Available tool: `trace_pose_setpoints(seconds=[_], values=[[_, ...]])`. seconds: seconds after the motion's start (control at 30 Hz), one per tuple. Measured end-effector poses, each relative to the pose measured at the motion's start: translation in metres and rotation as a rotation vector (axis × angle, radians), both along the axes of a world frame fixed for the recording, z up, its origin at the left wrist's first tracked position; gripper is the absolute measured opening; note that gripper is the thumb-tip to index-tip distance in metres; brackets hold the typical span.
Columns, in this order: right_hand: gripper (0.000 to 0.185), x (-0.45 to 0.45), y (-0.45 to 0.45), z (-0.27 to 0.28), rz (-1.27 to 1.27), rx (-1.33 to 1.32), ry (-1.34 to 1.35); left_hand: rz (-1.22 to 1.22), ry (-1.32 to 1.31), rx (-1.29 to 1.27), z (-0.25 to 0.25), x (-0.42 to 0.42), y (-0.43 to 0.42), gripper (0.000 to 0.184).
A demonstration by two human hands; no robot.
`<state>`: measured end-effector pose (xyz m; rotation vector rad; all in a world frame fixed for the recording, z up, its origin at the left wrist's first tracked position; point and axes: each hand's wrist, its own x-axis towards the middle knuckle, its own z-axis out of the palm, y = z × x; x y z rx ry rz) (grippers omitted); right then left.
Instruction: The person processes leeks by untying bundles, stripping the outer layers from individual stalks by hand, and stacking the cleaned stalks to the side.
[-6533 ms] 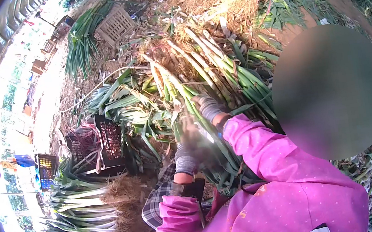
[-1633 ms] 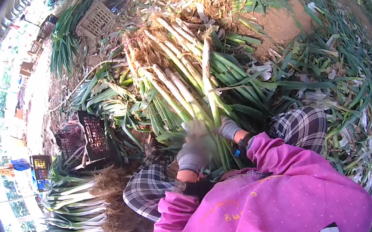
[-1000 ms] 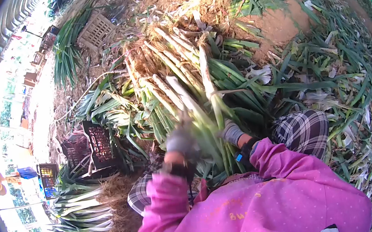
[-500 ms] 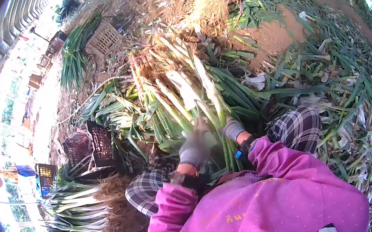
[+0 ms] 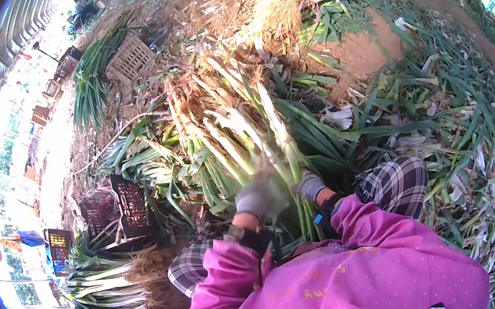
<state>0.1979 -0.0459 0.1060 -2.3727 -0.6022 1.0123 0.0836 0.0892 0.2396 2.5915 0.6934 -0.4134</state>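
In my right hand (image 5: 310,185), which is wearing a grey glove, I am gripping the green part of a leek (image 5: 275,119), and its whitish shaft is pointing up and away from me, in front of my body. My left hand (image 5: 255,197), also gloved, is appearing just beside it, but its fingers are looking blurred, so I am not able to say whether they are gripping something. Under and around this leek, a loose heap of other leeks (image 5: 219,142) is lying on the ground, with brown roots mostly turning away from me. To my left a dark crate (image 5: 130,201) is standing, and nearer to me a row of leeks (image 5: 107,301) is lying sideways, roots facing my knee. On my right, leaf scraps (image 5: 457,133) are covering the ground.
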Motion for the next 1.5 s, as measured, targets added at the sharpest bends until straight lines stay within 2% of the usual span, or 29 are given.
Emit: trace_pose_setpoints(seconds=[0.03,0.1,0.13,0.2,0.27,0.37,0.47,0.5,0.57,0.63,0.7,0.77,0.8,0.83,0.87,0.9,0.93,1.0,1.03,1.1,1.17,1.23,1.27,1.33,1.37,1.4,1.43,1.47,1.5], values=[[0.062,-0.001,-0.001,-0.002,0.003,0.014,0.021,-0.029,-0.014,-0.012,0.014,-0.002,-0.01,0.057],[0.062,0.0,0.0,-0.003,0.012,0.044,0.051,0.091,0.131,-0.052,0.024,0.004,-0.003,0.056],[0.061,-0.002,-0.001,-0.002,0.014,0.031,0.042,0.128,0.175,0.006,0.004,0.008,0.01,0.057],[0.061,-0.002,0.001,0.003,0.015,0.01,0.011,0.267,0.126,-0.067,-0.014,0.027,0.037,0.055],[0.061,-0.002,0.001,0.007,0.013,0.0,0.006,0.191,0.003,0.114,-0.05,0.039,0.062,0.049],[0.06,0.0,-0.001,0.008,0.018,0.028,-0.031,0.131,0.01,0.064,-0.055,0.042,0.059,0.045],[0.059,0.001,-0.002,0.008,0.05,-0.003,-0.023,0.037,0.044,-0.141,-0.006,0.01,0.01,0.046],[0.058,0.002,0.0,0.008,0.061,-0.021,-0.012,-0.056,-0.246,-0.166,-0.062,-0.01,0.0,0.048],[0.054,0.003,0.004,-0.02,-0.007,-0.037,-0.02,-0.325,-0.531,0.106,-0.077,-0.025,-0.026,0.052],[0.057,0.004,0.003,-0.022,0.0,-0.057,0.007,-0.032,0.005,-0.323,0.057,-0.037,-0.064,0.056],[0.061,0.006,-0.004,-0.002,0.014,-0.061,0.035,-0.003,0.009,-0.284,0.073,-0.035,-0.065,0.059],[0.069,0.004,-0.006,-0.007,-0.05,-0.003,-0.072,-0.211,-0.275,-0.097,0.048,-0.038,-0.066,0.062],[0.068,0.007,-0.01,-0.006,-0.08,0.09,-0.015,-0.299,-0.414,0.028,0.049,-0.037,-0.067,0.063],[0.067,0.011,-0.017,-0.007,-0.106,0.183,0.046,-0.183,-0.353,-0.106,0.069,-0.04,-0.076,0.063],[0.067,0.013,-0.021,-0.007,-0.133,0.282,0.11,-0.104,-0.329,-0.208,0.057,-0.05,-0.076,0.065],[0.062,0.014,-0.024,-0.006,-0.107,0.32,-0.013,-0.017,-0.309,-0.307,0.046,-0.06,-0.076,0.067],[0.061,0.014,-0.027,-0.004,-0.118,0.373,0.042,0.073,-0.292,-0.399,0.035,-0.069,-0.077,0.069],[0.059,0.018,-0.037,0.004,-0.126,0.467,0.146,-0.081,-0.37,-0.44,0.022,-0.082,-0.083,0.073],[0.058,0.018,-0.038,0.003,-0.152,0.539,0.145,-0.012,-0.333,-0.493,0.018,-0.089,-0.085,0.079],[0.055,0.022,-0.045,0.009,-0.19,0.592,0.13,0.307,-0.516,-0.565,0.003,-0.097,-0.088,0.08],[0.056,0.02,-0.055,0.054,-0.19,0.599,0.142,0.427,-0.385,-0.457,0.014,-0.096,-0.078,0.078],[0.057,0.019,-0.061,0.057,-0.163,0.656,0.102,0.089,-0.046,-0.161,-0.009,-0.096,-0.067,0.074],[0.058,0.017,-0.063,0.058,-0.142,0.688,0.084,0.114,-0.09,-0.079,-0.015,-0.09,-0.051,0.075],[0.06,0.014,-0.068,0.061,-0.014,0.783,0.015,0.174,-0.173,0.085,0.019,-0.066,-0.027,0.076],[0.063,0.003,-0.074,0.1,-0.01,0.804,0.101,0.226,-0.52,0.05,0.035,-0.049,0.002,0.075],[0.063,-0.001,-0.077,0.113,0.007,0.833,0.178,0.213,-0.853,0.032,0.052,-0.033,0.031,0.075],[0.063,-0.007,-0.08,0.119,0.024,0.862,0.254,0.275,-1.188,-0.268,0.086,-0.009,0.052,0.082],[0.064,-0.011,-0.083,0.126,0.04,0.891,0.326,0.321,-1.333,-0.237,0.127,0.006,0.06,0.089],[0.059,-0.014,-0.085,0.136,0.102,0.926,0.107,0.354,-1.31,-0.51,0.148,0.015,0.08,0.095]])
